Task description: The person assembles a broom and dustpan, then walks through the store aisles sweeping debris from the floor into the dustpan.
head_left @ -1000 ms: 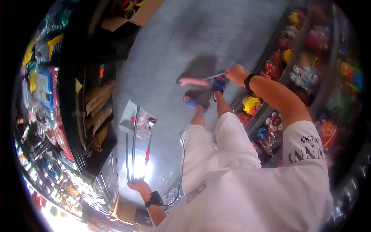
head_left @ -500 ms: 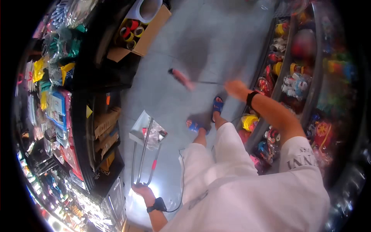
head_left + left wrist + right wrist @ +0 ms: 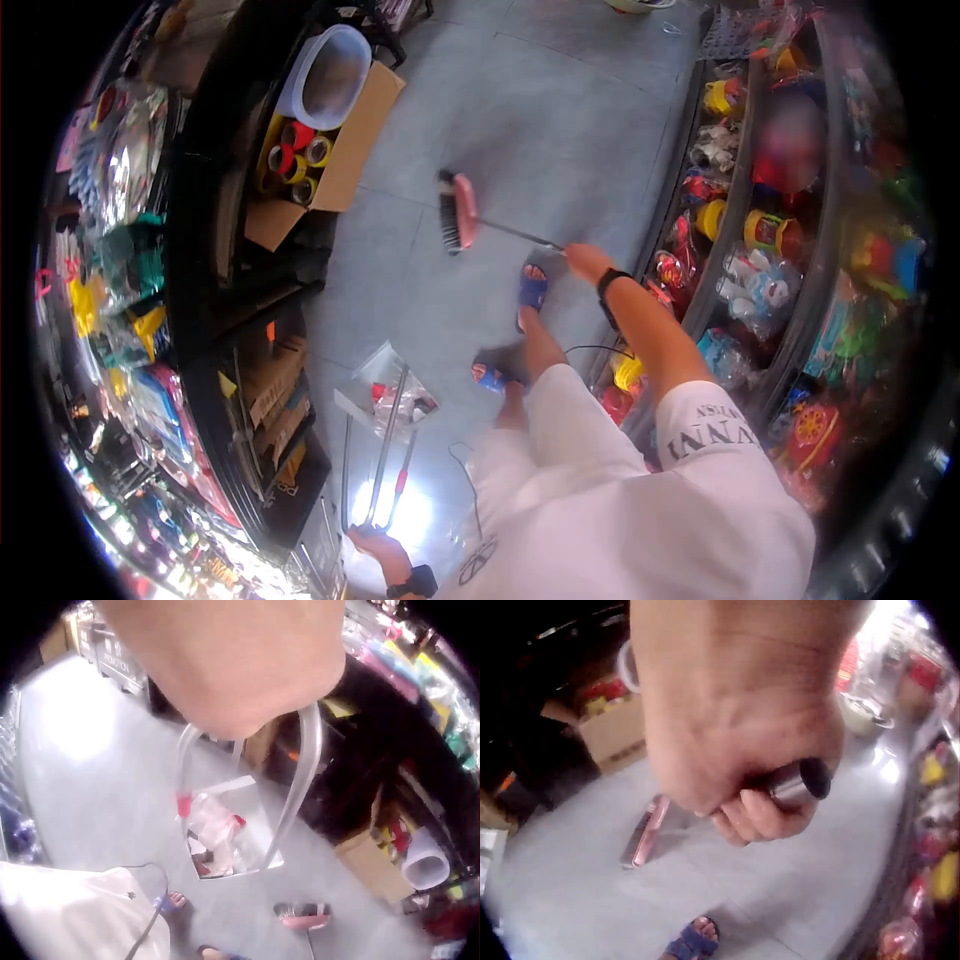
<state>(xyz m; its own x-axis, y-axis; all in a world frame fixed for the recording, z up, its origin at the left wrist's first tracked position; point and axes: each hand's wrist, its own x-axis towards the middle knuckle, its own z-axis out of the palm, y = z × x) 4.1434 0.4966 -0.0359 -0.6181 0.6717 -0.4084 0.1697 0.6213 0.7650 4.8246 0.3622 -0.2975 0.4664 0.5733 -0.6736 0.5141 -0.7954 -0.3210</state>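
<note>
My right hand [image 3: 588,262] grips the metal handle [image 3: 515,234] of a broom. The handle's hollow end [image 3: 802,784] sticks out of the curled fingers in the right wrist view. The broom head [image 3: 466,212], pink with dark bristles, is tipped on its side over the floor ahead of my feet, bristles facing left. Low on the left, my left hand [image 3: 380,553] holds the top of a dustpan's bent tube handle [image 3: 306,765]; its fingers are mostly hidden. The whitish dustpan [image 3: 358,398] hangs below with crumpled clear plastic and red scraps [image 3: 214,825] inside.
Shelves of packaged toys [image 3: 745,270] line the right. Dark shelving on the left carries packed goods and an open carton [image 3: 355,140] with tape rolls and a plastic tub. Grey floor [image 3: 540,120] runs between, with my blue sandals [image 3: 533,290] on it. A cable [image 3: 157,900] trails beside my leg.
The broom head has swung leftward and turned from lying crosswise to upright in view, bristles now showing. The dustpan and left hand sit lower in view. My feet have shifted.
</note>
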